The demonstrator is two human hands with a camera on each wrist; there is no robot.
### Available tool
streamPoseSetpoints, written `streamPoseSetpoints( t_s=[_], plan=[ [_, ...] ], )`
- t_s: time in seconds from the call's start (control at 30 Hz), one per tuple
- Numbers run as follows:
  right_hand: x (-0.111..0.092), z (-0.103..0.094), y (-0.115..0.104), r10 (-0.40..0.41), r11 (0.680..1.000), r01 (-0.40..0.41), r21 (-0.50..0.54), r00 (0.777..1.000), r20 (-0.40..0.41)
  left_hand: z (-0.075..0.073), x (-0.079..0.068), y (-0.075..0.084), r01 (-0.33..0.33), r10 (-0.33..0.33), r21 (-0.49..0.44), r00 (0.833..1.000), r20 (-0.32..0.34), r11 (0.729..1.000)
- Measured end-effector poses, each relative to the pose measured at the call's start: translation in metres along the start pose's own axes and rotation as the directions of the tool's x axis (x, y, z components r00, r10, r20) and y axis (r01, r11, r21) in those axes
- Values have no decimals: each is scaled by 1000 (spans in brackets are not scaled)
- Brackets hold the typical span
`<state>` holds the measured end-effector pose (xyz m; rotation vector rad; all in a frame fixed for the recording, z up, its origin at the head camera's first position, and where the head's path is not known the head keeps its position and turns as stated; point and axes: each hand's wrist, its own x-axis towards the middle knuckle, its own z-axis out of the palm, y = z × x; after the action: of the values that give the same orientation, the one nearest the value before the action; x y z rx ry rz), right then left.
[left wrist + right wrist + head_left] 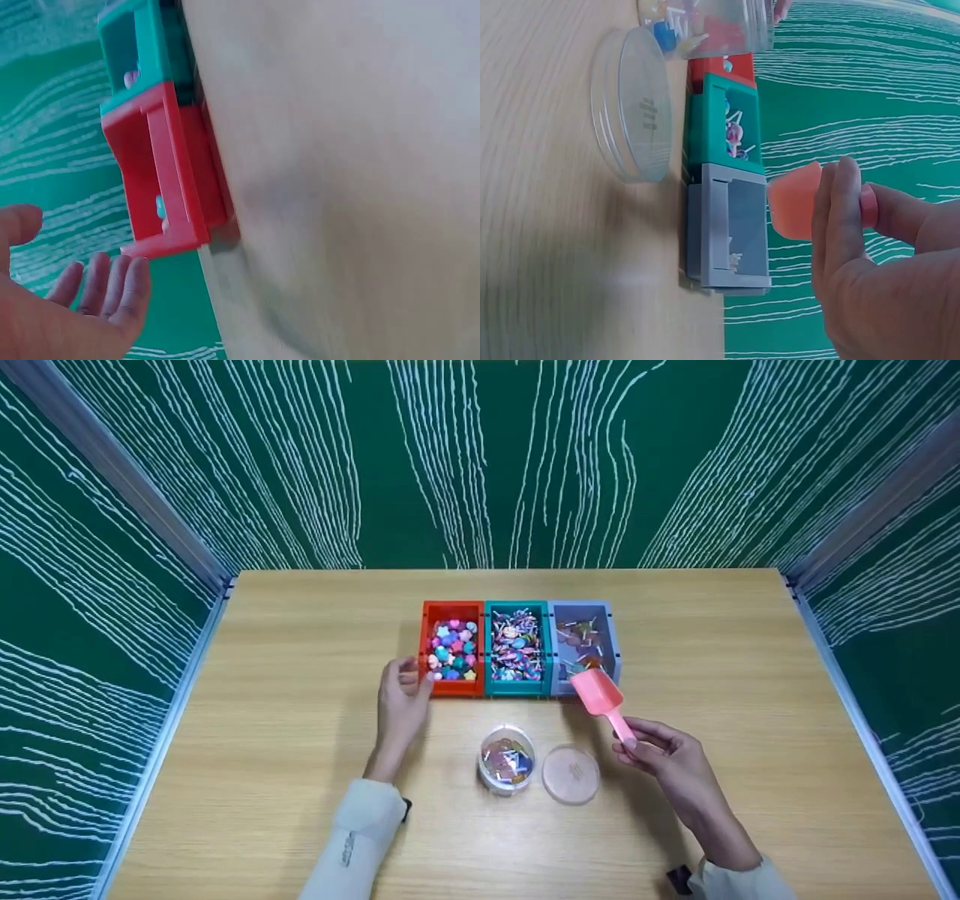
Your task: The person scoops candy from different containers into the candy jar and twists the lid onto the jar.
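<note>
My right hand [671, 765] pinches the handle of a pink scoop [598, 692]. The scoop's bowl looks bare and overlaps the front of the grey bin [616, 656], where some translucent lollipop-like pieces [581, 634] lie. At the left side of the red bin [459, 688] is my left hand [401, 701], its fingertips right at the wall and holding nothing. In the left wrist view, its fingers [135, 289] are loosely extended. An uncapped clear jar [507, 789] stands before the bins, with similar translucent pieces inside. Beside it lies its round clear lid [571, 775].
Between the red and grey bins sits a teal bin [517, 688], full of small striped lollipop-like pieces. Colourful star and round beads [453, 649] fill the red one. All three stand side by side on a wooden table [300, 660], with green line-patterned panels [510, 457] around it.
</note>
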<state>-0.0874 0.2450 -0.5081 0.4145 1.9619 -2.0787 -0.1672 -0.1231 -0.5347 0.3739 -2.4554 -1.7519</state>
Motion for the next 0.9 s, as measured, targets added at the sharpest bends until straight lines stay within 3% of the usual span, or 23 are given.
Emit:
streamPoseSetpoints(
  t_s=[0.2,0.43,0.57,0.7,0.9],
  plan=[
    [14,5,3,60,998,-59,18,998,-19,6,22,2,75,-74,48,997,-14,996],
    [26,14,9,72,994,-68,86,996,-47,11,34,0,20,-18,112,1000,-22,993],
    [31,17,7,142,986,-138,89,989,-45,10,39,-5,-1,4,118,1000,-26,993],
    [35,19,6,207,973,-206,100,978,-1,7,43,-10,-1,4,111,1000,-30,994],
    [41,21,0,230,954,-241,180,970,75,3,45,-9,21,-18,110,999,-32,994]
  ],
)
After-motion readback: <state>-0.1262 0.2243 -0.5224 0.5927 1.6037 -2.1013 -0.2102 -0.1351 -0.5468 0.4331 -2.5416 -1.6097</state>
